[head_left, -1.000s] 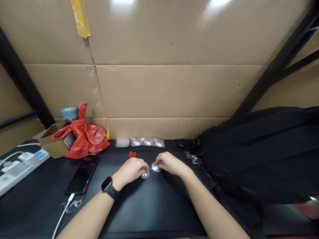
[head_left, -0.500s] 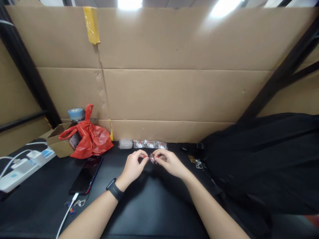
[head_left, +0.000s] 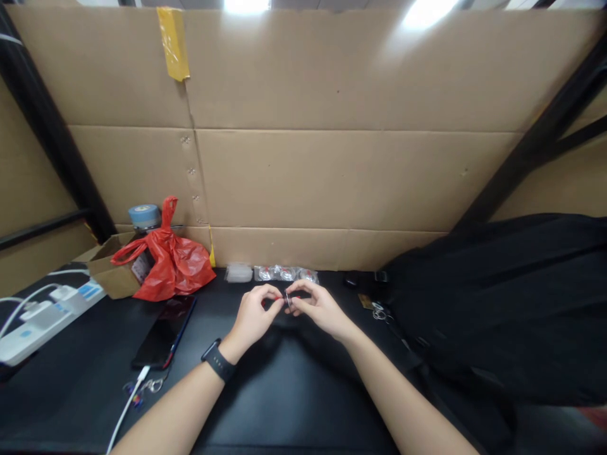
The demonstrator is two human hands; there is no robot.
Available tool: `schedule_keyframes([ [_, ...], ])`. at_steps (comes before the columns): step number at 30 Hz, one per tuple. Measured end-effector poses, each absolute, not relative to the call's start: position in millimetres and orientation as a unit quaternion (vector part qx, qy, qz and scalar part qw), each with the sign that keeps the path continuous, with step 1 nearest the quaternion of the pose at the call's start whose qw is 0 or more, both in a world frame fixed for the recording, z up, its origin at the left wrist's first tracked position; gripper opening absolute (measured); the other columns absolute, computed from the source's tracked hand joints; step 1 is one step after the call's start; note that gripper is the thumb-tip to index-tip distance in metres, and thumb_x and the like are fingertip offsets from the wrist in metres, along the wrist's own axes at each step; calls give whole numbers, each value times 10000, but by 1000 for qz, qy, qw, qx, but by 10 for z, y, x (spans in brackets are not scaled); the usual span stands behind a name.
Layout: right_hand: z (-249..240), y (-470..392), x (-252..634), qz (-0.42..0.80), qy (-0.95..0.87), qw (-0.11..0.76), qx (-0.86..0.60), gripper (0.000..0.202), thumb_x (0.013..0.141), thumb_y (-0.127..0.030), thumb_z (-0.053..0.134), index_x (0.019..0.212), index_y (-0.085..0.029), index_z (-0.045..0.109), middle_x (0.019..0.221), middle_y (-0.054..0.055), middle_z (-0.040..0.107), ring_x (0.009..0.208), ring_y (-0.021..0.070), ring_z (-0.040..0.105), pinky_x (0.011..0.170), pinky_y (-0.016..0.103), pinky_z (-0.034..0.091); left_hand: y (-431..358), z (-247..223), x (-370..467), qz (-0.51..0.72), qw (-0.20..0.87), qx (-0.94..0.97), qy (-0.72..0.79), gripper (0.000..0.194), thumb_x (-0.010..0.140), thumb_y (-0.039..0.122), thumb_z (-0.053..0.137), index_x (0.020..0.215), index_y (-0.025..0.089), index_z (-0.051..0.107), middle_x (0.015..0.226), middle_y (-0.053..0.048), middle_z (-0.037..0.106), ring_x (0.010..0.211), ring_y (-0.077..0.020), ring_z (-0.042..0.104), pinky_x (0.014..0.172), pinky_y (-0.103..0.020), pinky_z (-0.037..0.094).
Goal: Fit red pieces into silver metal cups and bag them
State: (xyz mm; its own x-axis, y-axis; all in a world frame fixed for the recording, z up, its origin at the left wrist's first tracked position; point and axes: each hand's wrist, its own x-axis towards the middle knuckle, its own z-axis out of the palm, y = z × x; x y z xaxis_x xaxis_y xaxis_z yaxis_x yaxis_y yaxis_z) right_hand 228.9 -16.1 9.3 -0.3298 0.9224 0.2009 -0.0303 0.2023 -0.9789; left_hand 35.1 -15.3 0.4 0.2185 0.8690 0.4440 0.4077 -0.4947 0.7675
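To my left, I see a red bag (head_left: 187, 272) against a brown box (head_left: 114, 278). Nearer me is a dark phone (head_left: 164, 332) with a white cord (head_left: 124, 404) in it, beside a white power strip (head_left: 52, 327). On my right sits a big black bag (head_left: 502, 303), with metal rings (head_left: 379, 313) near it.

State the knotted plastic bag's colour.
The knotted plastic bag is bright red; it shows best in the head view.

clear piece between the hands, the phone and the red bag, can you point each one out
Clear piece (head_left: 288, 299): head view, on its thin visible edge.
Phone (head_left: 164, 333): head view, middle of its dark screen.
Red bag (head_left: 174, 268): head view, on its body below the knot.
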Motion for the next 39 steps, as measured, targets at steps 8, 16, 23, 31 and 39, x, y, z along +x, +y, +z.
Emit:
schedule_keyframes([
  [8,130,-183,2287,534,-619,439,-372,420,787,-427,743,1120,-185,656,1069,82,659,744,178,713,694,334,575,-150,-9,348,457,245,738,432,78,855,253,637,908,217,681,928,-21,725,869,-169,685,786,-262,527],
  [16,112,-185,2285,516,-643,435,-363,517,685,-355,835,1130,-196,625,1191,85,627,881,186,698,799,332,576,-143,19,341,433,257,744,439,124,873,303,628,956,218,662,966,-28,730,904,-178,676,852,-295,502],
  [23,77,-133,2351,467,-658,442,-393,474,731,-377,789,1139,-212,612,1221,82,606,881,160,673,863,348,566,73,-16,28,249,51,752,608,295,960,352,460,1026,220,715,1233,-101,667,1184,-323,521,960,-507,398],
  [31,61,-112,2379,461,-659,447,-391,482,738,-369,784,1157,-223,595,1232,81,593,888,159,676,903,363,555,235,-43,-167,246,-14,747,618,412,911,237,457,1303,193,574,1281,-131,645,1230,-299,504,985,-473,385],
  [39,42,-88,2400,447,-664,450,-396,478,731,-362,790,1152,-231,603,1212,78,606,923,169,675,896,366,559,299,-91,-169,241,99,711,653,476,891,240,456,1365,245,503,1385,-109,592,1310,-283,489,1024,-519,358],
])
